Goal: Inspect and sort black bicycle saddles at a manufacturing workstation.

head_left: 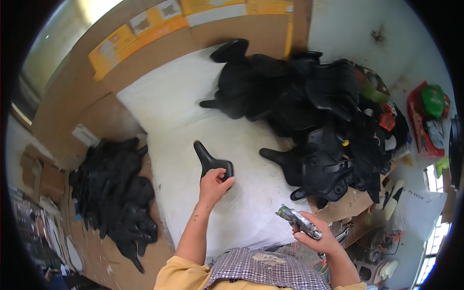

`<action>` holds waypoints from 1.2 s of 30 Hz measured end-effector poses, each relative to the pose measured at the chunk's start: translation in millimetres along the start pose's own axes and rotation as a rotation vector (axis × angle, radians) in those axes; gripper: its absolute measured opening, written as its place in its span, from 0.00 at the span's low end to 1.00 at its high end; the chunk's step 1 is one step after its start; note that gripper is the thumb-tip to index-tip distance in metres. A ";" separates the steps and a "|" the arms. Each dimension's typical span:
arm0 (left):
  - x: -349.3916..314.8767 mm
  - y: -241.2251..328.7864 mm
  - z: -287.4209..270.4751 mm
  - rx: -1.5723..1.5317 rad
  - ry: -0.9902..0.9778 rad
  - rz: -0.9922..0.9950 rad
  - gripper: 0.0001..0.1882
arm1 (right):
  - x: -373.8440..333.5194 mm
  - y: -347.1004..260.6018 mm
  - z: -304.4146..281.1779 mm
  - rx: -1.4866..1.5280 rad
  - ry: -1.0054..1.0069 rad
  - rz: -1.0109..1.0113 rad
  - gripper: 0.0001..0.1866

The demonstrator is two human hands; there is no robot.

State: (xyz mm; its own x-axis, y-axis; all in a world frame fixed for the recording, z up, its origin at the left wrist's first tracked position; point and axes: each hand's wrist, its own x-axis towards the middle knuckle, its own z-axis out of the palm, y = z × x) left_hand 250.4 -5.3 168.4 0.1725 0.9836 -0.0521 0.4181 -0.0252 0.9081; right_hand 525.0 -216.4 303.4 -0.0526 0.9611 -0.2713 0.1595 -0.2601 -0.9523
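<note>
A black bicycle saddle lies on the white covered work surface in front of me, its narrow nose pointing away and to the left. My left hand grips the saddle at its wide rear end, fingers curled over the edge and partly covering it. To the right, my right hand is closed around a silver spray gun with a green ring near its front. The gun is held above the near right part of the white surface, apart from the saddle, its front end toward the upper left.
A large heap of black saddles covers the back right, with more saddles nearer on that side. Another saddle pile sits low at the left. Cardboard sheets wall the far side. A red and green bag is at the far right.
</note>
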 end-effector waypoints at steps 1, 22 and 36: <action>-4.3 -14.6 -3.2 0.048 0.120 0.003 0.21 | -0.1 -3.5 3.2 -0.030 -0.016 -0.012 0.31; -48.8 -159.2 -17.2 -0.898 0.371 -0.941 0.11 | -31.1 -46.5 39.8 0.042 0.086 -0.093 0.27; -44.3 -120.6 -174.8 -1.326 0.642 0.132 0.15 | -37.2 -4.9 22.6 -0.030 0.172 -0.164 0.29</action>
State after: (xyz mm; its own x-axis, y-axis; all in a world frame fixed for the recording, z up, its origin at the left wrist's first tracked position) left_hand 36.5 -14.7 133.8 -0.4189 0.9051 -0.0728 -0.7313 -0.2888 0.6179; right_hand 503.9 -253.0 315.0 0.0884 0.9927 -0.0824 0.1925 -0.0982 -0.9764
